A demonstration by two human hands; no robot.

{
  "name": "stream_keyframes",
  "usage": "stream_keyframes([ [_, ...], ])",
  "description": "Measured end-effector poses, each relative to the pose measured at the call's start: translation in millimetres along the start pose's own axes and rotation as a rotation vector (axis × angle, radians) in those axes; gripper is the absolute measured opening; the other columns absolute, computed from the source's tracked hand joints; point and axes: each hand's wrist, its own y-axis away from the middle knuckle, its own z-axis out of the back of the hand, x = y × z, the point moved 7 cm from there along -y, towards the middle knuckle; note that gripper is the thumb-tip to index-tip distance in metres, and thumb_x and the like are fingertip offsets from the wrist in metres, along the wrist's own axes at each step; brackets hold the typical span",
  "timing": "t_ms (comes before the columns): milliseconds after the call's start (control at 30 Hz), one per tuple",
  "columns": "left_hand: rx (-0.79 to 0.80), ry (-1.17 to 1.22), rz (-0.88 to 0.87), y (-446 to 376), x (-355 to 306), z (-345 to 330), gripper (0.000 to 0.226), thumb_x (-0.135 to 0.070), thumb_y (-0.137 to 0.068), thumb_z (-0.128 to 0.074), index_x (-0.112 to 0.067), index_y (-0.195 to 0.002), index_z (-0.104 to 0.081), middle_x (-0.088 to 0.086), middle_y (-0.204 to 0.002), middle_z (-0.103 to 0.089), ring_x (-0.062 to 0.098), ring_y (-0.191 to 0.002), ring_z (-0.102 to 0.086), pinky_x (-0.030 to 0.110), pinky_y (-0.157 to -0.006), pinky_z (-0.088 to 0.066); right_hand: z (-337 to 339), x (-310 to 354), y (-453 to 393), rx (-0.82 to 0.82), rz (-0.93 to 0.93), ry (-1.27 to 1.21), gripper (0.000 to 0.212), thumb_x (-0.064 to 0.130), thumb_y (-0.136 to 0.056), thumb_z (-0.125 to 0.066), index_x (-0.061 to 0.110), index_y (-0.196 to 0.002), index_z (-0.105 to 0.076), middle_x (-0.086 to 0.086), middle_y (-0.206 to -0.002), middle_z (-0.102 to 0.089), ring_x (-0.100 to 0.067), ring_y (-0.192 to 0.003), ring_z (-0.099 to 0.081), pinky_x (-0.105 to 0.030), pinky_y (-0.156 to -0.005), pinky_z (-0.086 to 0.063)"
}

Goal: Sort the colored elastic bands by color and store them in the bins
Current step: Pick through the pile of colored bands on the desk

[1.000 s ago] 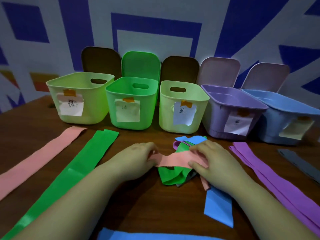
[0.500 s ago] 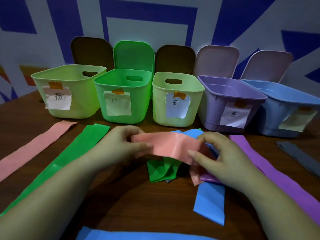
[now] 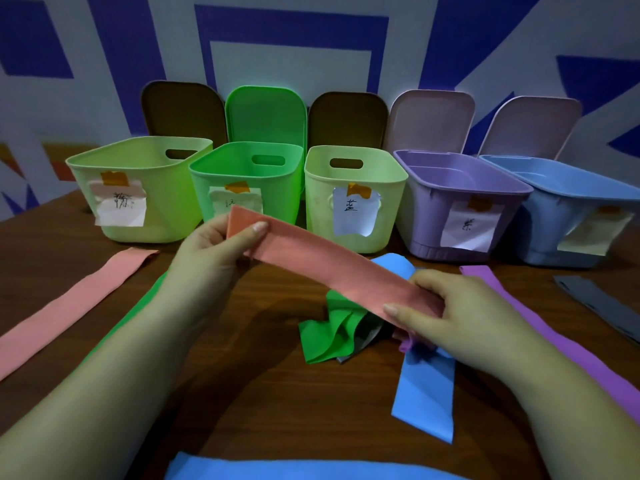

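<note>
Hands stretching a pink band above the counter, bins waiting along the far edge.
Left hand (image 3: 211, 251) pinches one end of the pink band (image 3: 332, 268), thumb on top, raised near the green bin (image 3: 242, 181); right hand (image 3: 446, 317) pinches the other end lower down, over the tangled pile (image 3: 332, 327) of green, blue and grey bands at mid-counter. Both forearms reach in from the near edge, the left wrist higher. To do this well, I'd say keep the band clear of the pile so nothing drags along, then lay it beside the other pink band (image 3: 69, 306) toward the left edge, or carry it to the matching bin; which label means pink I can't read.
</note>
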Motion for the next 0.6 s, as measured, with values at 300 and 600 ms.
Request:
stream_keyframes([
  [300,-0.231,0.052,0.015,-10,6,27,0.007,-0.011,-0.091,-0.056,-0.012,-0.089,-0.062,0.001,-0.084,-0.064,0.009,-0.079,-0.061,0.023,-0.073,-0.053,-6,-11,-6,-0.029,0.001,-0.187,0.012,0.037,-0.086,-0.062,0.026,-0.084,-0.057,0.011,-0.081,-0.061,-0.001,-0.079,-0.055,-0.012,-0.066,-0.040],
  [600,-0.260,0.008,0.132,-13,26,28,0.005,-0.013,-0.090,-0.059,-0.011,-0.089,-0.064,-0.001,-0.069,-0.068,0.008,-0.060,-0.064,0.017,-0.050,-0.049,0,9,-6,-0.101,0.042,-0.921,0.004,0.009,-0.081,-0.061,0.011,-0.078,-0.062,0.012,-0.062,-0.066,0.006,-0.060,-0.056,-0.009,-0.057,-0.045],
])
